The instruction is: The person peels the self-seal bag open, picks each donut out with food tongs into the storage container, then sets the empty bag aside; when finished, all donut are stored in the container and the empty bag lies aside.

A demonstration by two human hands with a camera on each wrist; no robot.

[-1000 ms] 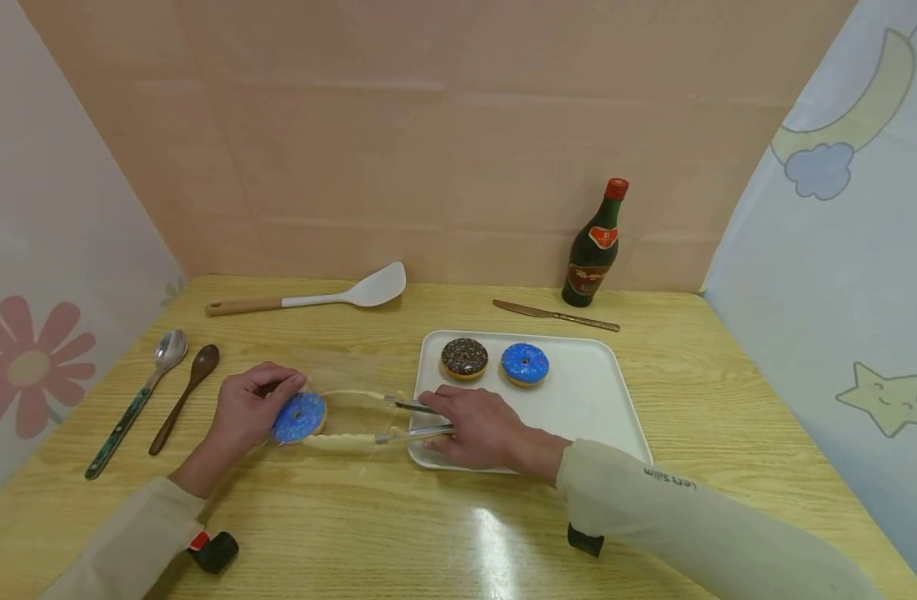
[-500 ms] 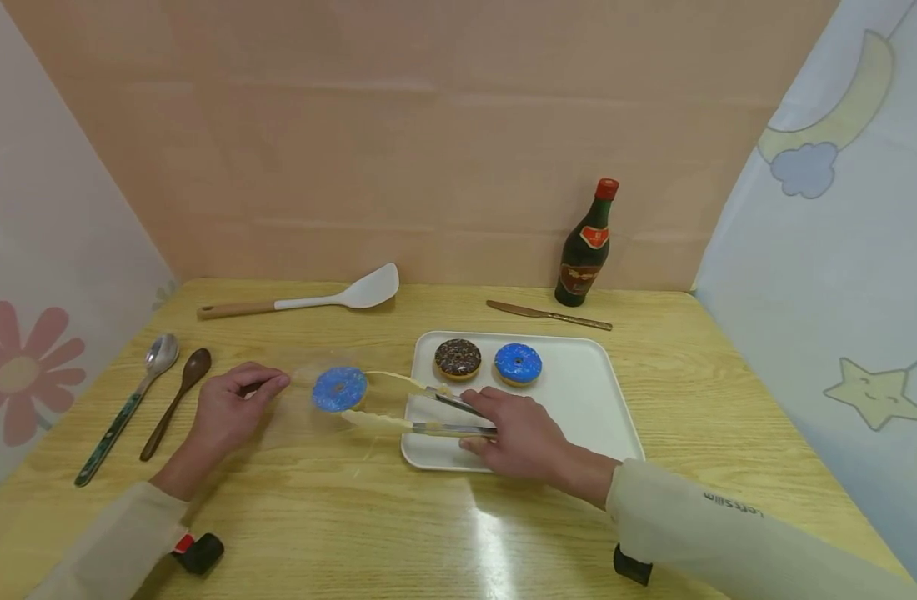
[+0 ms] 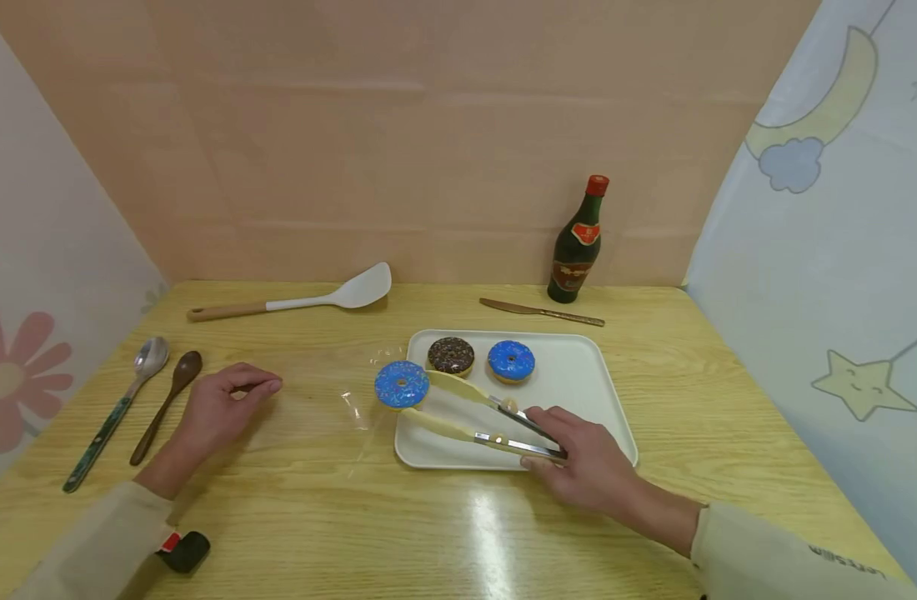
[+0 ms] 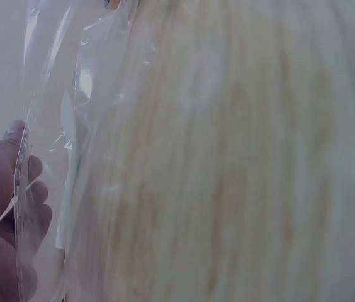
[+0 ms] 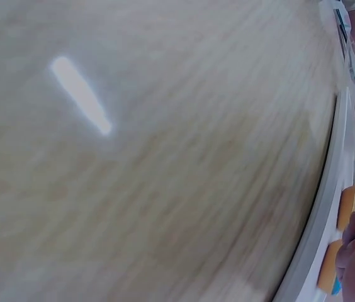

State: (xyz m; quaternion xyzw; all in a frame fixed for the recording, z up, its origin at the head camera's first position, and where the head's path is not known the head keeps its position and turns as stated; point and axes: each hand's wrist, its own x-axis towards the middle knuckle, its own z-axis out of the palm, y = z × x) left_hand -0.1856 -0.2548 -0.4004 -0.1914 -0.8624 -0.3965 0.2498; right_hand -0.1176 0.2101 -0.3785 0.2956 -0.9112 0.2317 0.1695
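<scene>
In the head view my left hand (image 3: 220,410) pinches the edge of a clear plastic bag (image 4: 92,75), whose film also crosses the left wrist view. The bag's outline over the wood is hard to make out. My right hand (image 3: 592,462) grips a pair of tongs (image 3: 458,387) with cream tips and metal arms. Between those tips sits a doughnut with blue icing and sprinkles (image 3: 393,388), just above the left rim of a white tray (image 3: 571,417). A chocolate doughnut (image 3: 451,356) and a second blue doughnut (image 3: 520,357) lie on the tray.
Behind the tray are a bronze-coloured knife (image 3: 541,312) and a dark green bottle (image 3: 574,250). A white spatula (image 3: 361,289) lies at the back left. Left of my left hand lie a green-handled spoon (image 3: 117,421) and a wooden spoon (image 3: 166,408).
The tongs and right hand have moved right, drawing the blue doughnut from the hazy film to the tray's left rim. My left hand has let go near the doughnut and shifted slightly left.
</scene>
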